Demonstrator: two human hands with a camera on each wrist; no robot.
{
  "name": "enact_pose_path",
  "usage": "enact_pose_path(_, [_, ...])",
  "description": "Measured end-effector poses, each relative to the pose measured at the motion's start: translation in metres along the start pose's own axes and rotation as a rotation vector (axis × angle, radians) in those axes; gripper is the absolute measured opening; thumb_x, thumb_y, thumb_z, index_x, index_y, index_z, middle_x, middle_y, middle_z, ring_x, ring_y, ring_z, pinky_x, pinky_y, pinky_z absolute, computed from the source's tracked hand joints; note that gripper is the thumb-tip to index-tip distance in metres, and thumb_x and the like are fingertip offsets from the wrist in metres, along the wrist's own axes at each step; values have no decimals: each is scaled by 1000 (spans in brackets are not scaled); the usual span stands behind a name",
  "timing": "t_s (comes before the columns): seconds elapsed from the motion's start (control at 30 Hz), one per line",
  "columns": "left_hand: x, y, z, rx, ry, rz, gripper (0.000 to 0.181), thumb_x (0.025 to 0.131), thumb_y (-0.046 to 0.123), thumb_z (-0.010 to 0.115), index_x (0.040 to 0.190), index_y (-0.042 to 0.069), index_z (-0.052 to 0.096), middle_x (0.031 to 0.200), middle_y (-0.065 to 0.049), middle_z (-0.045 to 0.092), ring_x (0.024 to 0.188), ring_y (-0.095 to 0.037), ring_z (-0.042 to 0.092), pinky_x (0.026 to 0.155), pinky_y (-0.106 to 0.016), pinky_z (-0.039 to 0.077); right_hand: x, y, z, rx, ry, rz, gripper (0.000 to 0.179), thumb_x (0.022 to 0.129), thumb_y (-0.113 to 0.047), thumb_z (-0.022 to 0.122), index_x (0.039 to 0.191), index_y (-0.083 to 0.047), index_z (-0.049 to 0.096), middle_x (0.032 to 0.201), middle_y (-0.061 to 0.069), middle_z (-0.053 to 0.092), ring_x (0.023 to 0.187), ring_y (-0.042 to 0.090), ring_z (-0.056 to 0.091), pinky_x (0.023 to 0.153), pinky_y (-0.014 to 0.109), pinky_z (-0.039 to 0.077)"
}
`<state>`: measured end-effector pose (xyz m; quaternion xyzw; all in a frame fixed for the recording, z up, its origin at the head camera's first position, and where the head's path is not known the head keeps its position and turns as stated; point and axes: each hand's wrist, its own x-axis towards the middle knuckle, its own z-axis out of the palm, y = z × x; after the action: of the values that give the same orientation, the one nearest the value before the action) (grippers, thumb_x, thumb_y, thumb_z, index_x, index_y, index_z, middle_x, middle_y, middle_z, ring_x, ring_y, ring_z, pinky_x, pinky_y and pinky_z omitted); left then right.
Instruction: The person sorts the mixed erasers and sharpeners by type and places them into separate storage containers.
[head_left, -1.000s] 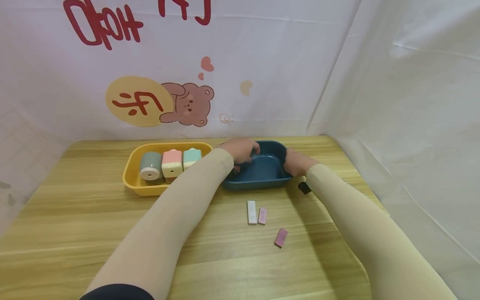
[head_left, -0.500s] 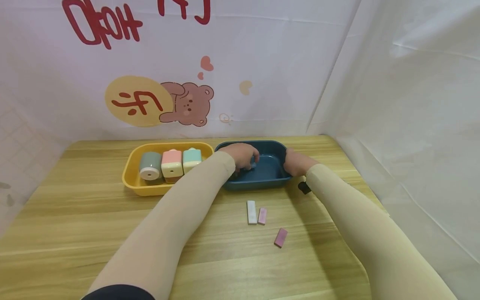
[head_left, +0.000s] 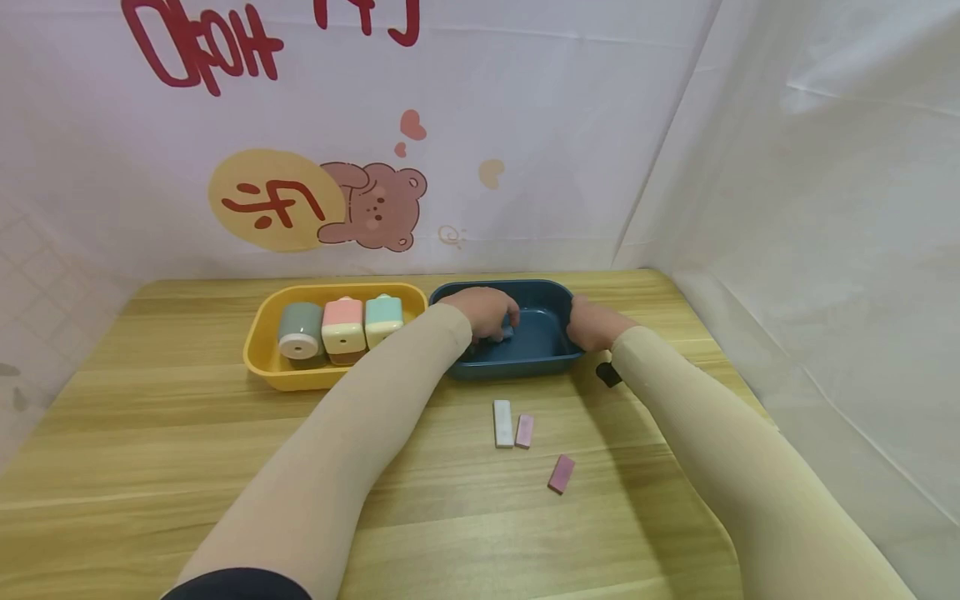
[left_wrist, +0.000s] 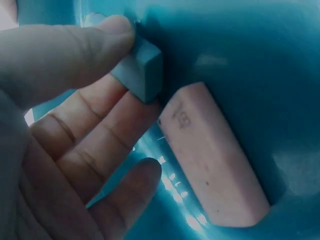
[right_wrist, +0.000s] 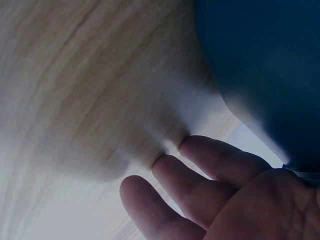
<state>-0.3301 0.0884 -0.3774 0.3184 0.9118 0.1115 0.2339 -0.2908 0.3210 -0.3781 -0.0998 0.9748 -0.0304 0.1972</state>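
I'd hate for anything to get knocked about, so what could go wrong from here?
The blue eraser is only pinched by the left hand, so it might slip free. The pink eraser lies in the dark blue tray close to those fingers and could get nudged. In the head view the left sleeve passes across the near right corner of the yellow tray, so it may brush it.

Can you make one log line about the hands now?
left hand: pinches blue rectangular block inside glossy dark-blue oblong tray | right hand: at tray's right rim, grip unclear | in tray: pale-pink rectangular block
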Motion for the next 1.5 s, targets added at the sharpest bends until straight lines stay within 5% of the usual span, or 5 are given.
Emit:
enact_pose_path(0.37, [6, -5, 4, 32, 1, -9, 33, 99, 20, 73, 131, 29, 71, 122, 2, 70, 91, -18, 70, 72, -31, 59, -1, -2, -2, 48, -2, 37, 55, 99, -11, 40, 138, 26, 27, 91, 19, 63, 79, 29, 63, 82, 42, 55])
enact_pose_path(0.73, [5, -10, 6, 48, 18, -3, 35, 98, 21, 75, 133, 28, 71, 135, 2, 69, 106, -15, 65, 96, -34, 56, 1, -2, -4, 16, -12, 22, 57, 100, -11, 40, 139, 28, 26, 99, 23, 62, 76, 28, 62, 80, 40, 55])
enact_pose_path(1.5, [1, -10, 4, 45, 9, -16, 41, 100, 25, 73, 141, 29, 67, 148, 1, 62, 109, -13, 66, 99, -35, 56, 3, -2, -4, 51, -12, 62, 58, 98, -10, 40, 141, 25, 26, 97, 22, 65, 79, 28, 63, 79, 40, 54])
